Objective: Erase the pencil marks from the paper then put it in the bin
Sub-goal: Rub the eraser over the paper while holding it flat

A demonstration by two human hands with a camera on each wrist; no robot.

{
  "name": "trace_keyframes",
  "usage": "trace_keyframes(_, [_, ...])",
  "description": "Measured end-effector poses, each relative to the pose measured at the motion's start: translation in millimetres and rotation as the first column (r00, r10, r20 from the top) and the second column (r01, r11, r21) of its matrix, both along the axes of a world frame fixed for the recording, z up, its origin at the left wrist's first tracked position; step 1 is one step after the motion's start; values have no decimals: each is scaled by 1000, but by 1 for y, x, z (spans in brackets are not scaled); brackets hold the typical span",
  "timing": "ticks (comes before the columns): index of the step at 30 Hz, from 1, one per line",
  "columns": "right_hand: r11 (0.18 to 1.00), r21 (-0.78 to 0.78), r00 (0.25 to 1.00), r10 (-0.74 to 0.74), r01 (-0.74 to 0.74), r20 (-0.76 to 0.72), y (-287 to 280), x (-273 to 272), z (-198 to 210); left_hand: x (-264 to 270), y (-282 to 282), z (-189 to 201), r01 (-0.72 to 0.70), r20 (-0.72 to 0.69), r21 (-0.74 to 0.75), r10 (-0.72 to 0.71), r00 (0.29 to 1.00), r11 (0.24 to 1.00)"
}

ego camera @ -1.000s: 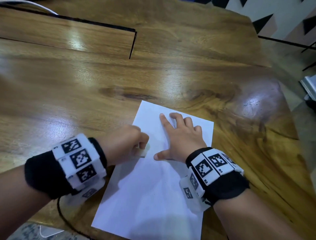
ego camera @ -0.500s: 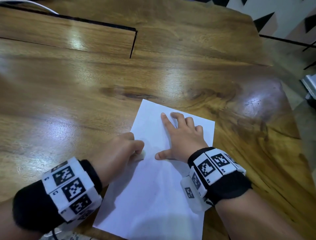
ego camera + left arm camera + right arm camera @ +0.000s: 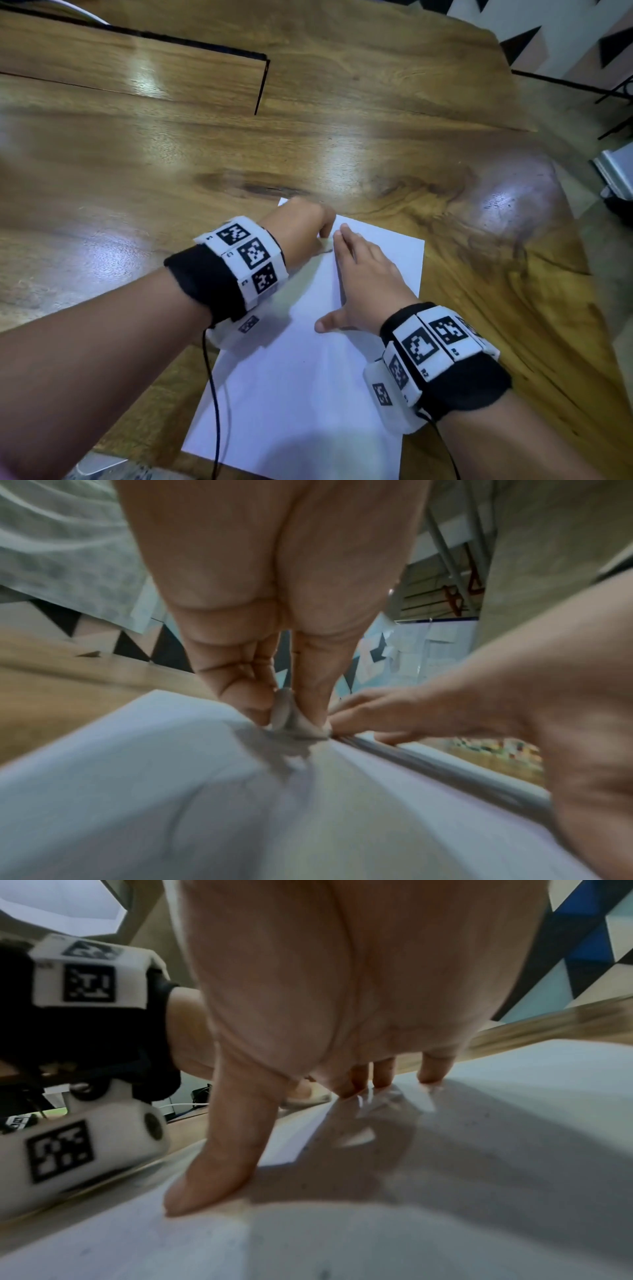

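I have the sheet of paper (image 3: 308,370) lying flat on the wooden table (image 3: 171,164), and my right hand (image 3: 363,284) is spread on it with fingers straight — a weight, I judge, so the sheet won't skid or crumple under rubbing. My left hand (image 3: 301,229) pinches a small white eraser (image 3: 291,718) between thumb and fingertips, its end pressed to the paper near the far edge, just beside the right fingertips (image 3: 430,1074). No bin is in view.

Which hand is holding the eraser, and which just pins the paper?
The left hand pinches the eraser against the paper; the right hand lies flat, fingers spread, holding nothing.
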State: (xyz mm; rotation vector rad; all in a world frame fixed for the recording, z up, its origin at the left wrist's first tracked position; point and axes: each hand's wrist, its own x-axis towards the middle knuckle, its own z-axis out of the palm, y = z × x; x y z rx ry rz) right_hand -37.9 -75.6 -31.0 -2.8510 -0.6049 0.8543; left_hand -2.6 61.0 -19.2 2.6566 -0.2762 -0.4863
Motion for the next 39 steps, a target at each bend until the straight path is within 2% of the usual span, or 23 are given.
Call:
trace_keyframes(3, [1000,9,1000,-10,10,-12,0,0,-1,-29,5,-4,122,4,-11,-122,992,992])
trace_keyframes(5, [1000,15,1000,-14,14,-14,-1,0,-1,-49,11,-5,251,-82,22,-249,965,968])
trace_keyframes(7, [1000,13,1000,-12,12,-11,0,0,-1,-50,15,-5,312,-145,45,-303,942,949])
trace_keyframes(12, [1000,-22,1000,-1,1,-3,2,0,1,3,14,-9,125,79,66,-130,988,990])
trace_keyframes(15, [1000,-27,1000,4,-4,-12,1,0,1,-11,15,-15,138,72,77,-143,987,987])
trace_keyframes(17, [1000,-17,1000,-3,2,-20,0,0,1,-44,17,-12,228,33,103,-232,972,968])
trace_keyframes(19, [1000,-9,1000,-7,6,-27,0,0,1,-74,21,-9,421,-20,95,-421,907,902])
trace_keyframes(20, [1000,-8,1000,-6,6,-25,0,0,0,-80,24,-7,473,-76,101,-467,881,875])
trace_keyframes(23, [1000,-16,1000,0,0,-18,1,0,-1,-59,29,-7,332,-81,-13,-332,940,943])
trace_keyframes(25, [1000,-18,1000,-3,3,-21,1,0,-2,-35,22,-8,230,-19,17,-230,973,973])
trace_keyframes(27, [1000,-19,1000,-1,0,-24,1,1,-1,-25,17,-11,186,20,16,-186,982,982])
trace_keyframes(30, [1000,-11,999,-6,5,-36,-1,0,-1,-50,14,-12,212,15,62,-213,977,975])
trace_keyframes(34, [1000,-2,999,-8,8,-34,-1,-1,-1,-90,26,-8,439,-37,81,-438,898,895])
trace_keyframes(35, [1000,-3,1000,-7,7,-28,0,-1,-1,-88,27,-8,441,-70,69,-437,897,895])
trace_keyframes(37, [1000,-10,1000,-5,5,-24,0,-1,-2,-71,27,-6,333,-88,31,-329,940,943])
trace_keyframes(39, [1000,-14,1000,-7,7,-21,1,0,-2,-43,24,-9,228,-11,54,-228,974,972])
